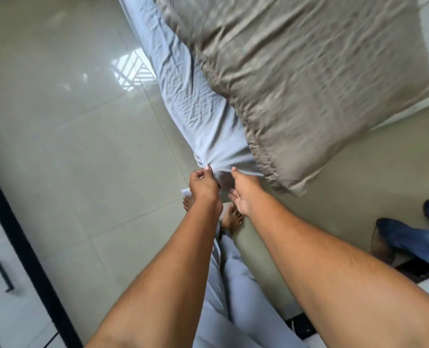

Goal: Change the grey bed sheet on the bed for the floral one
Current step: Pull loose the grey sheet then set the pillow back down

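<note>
Left hand (203, 183) and right hand (243, 194) pinch the grey sheet (183, 96) bunched between them

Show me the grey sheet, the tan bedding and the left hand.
grey sheet (183, 91), head view, on its wrinkled middle stretch.
tan bedding (309, 71), head view, on the middle of its top.
left hand (203, 183), head view, on its back, where it grips the bunched sheet.
</note>
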`<state>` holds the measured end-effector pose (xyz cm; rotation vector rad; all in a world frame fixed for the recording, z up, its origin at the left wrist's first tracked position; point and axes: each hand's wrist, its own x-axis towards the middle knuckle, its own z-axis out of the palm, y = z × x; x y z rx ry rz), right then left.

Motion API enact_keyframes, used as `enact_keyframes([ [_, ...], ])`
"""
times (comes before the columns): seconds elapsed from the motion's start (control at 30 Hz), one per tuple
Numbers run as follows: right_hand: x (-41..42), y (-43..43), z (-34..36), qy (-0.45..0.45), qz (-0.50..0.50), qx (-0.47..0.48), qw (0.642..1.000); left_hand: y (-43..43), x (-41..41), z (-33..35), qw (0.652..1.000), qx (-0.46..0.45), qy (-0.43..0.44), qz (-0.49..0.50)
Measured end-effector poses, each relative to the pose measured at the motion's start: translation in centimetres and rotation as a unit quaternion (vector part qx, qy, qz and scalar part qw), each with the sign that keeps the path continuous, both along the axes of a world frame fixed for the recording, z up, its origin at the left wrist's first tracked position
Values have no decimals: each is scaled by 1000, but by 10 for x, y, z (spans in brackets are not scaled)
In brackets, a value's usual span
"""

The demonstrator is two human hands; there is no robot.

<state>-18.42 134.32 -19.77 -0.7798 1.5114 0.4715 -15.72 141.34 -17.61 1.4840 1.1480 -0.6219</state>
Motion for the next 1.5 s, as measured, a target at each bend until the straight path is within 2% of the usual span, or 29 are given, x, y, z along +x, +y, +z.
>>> enact_keyframes([
  [0.13,17,-10,29,-56,-87,-21,994,-18,17,39,989,-128,-14,76],
  [0.3,32,-27,70,-88,-184,-28,978,-32,32,82,981,-188,-28,41],
  [0.53,32,-43,124,-158,-379,50,910,-15,31,98,979,-148,-79,-119],
  [0.6,29,-49,134,-173,-399,78,897,-11,37,92,981,-119,-55,-143],
  [0.63,28,-50,138,-180,-403,87,893,-11,41,90,983,-125,-16,-133],
  [0.7,26,-49,143,-192,-407,98,888,-13,47,87,976,-171,82,-109],
  [0.77,23,-47,146,-208,-406,107,884,-18,51,87,962,-225,121,-97],
  [0.83,18,-46,145,-219,-395,119,884,-23,60,84,959,-251,112,-62],
  [0.97,8,-46,136,-201,-350,117,907,-32,88,70,967,-237,75,56],
  [1.03,9,-44,131,-174,-328,93,924,-29,101,74,956,-271,24,112],
  [1.1,16,-40,128,-147,-306,53,939,-25,107,86,952,-279,-30,120],
  [1.23,30,-35,123,-116,-267,10,957,-26,101,110,963,-243,-112,7],
  [1.4,47,-34,116,-184,-253,28,949,-35,74,129,934,-223,-170,-221],
  [1.5,51,-31,110,-152,-162,12,975,-26,67,110,931,-148,-169,-287],
])
